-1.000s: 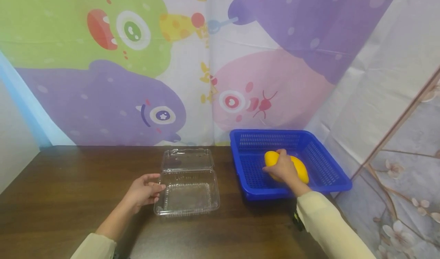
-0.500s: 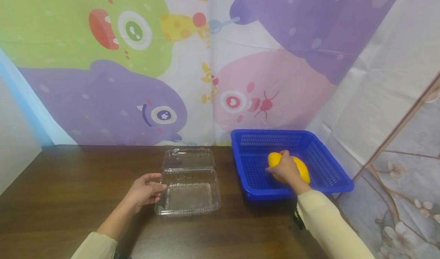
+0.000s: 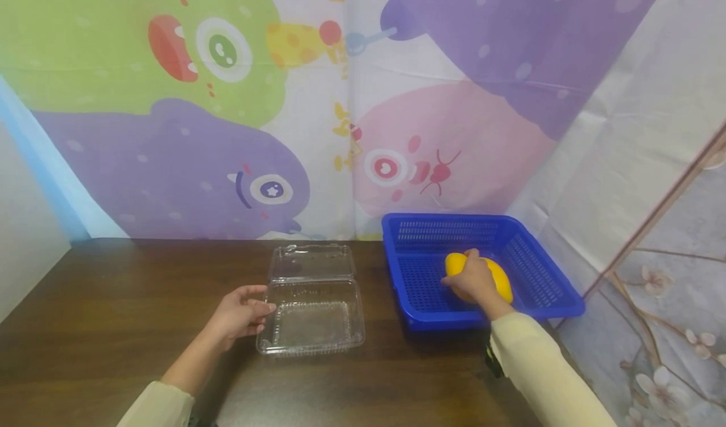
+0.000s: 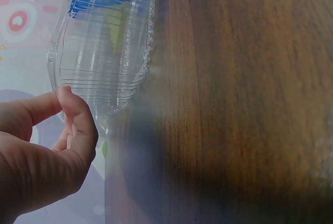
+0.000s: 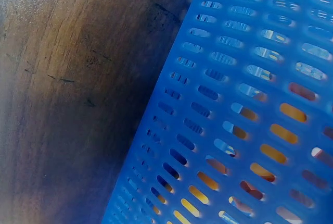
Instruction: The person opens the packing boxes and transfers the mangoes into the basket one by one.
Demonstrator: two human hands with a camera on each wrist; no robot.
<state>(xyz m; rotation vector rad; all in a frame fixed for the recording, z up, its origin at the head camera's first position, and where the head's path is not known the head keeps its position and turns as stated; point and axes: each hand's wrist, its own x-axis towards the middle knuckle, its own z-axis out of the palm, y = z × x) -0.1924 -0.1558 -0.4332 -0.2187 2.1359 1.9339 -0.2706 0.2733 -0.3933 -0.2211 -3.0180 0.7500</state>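
Note:
In the head view, a clear plastic clamshell box (image 3: 317, 332) lies on the table with its lid (image 3: 312, 263) folded back toward the wall. My left hand (image 3: 241, 313) pinches the box's left rim; the left wrist view shows thumb and finger meeting at the edge of the clear plastic box (image 4: 104, 62). Inside the blue basket (image 3: 448, 317), my right hand (image 3: 473, 281) holds a smooth yellow mango (image 3: 500, 281) from above. The hand hides the mango's middle. Through the slotted wall of the basket (image 5: 208, 91) in the right wrist view, only bits of yellow show.
Both containers stand on a dark brown wooden table (image 3: 142, 307), the basket right of the clear box with a narrow gap between. A cartoon-print cloth (image 3: 329, 112) hangs behind the table. A flower-patterned panel (image 3: 669, 301) rises close to the basket's right side.
The right hand and the mango have shifted slightly right and toward me within the basket. The left hand stays on the box's rim. The head view has drifted a little.

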